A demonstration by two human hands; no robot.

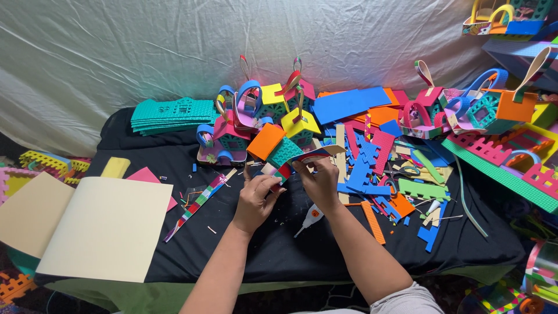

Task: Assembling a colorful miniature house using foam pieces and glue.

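No packages, labels, signs or screens in view, only loose foam craft pieces, paper sheets and small foam houses across the black-covered worktop [279,250]

**Bare forearms, a grey garment at the lower edge**

Two arms come up from the bottom of the view, both bare from elbow to wrist, with no sleeves, watch, bracelet or gloves on them. The left hand [254,200] and the right hand [318,183] are uncovered too, and no rings can be made out on the fingers [308,168]. At the lower edge, by the right elbow, a patch of light grey fabric [404,301] shows, part of the person's clothing.
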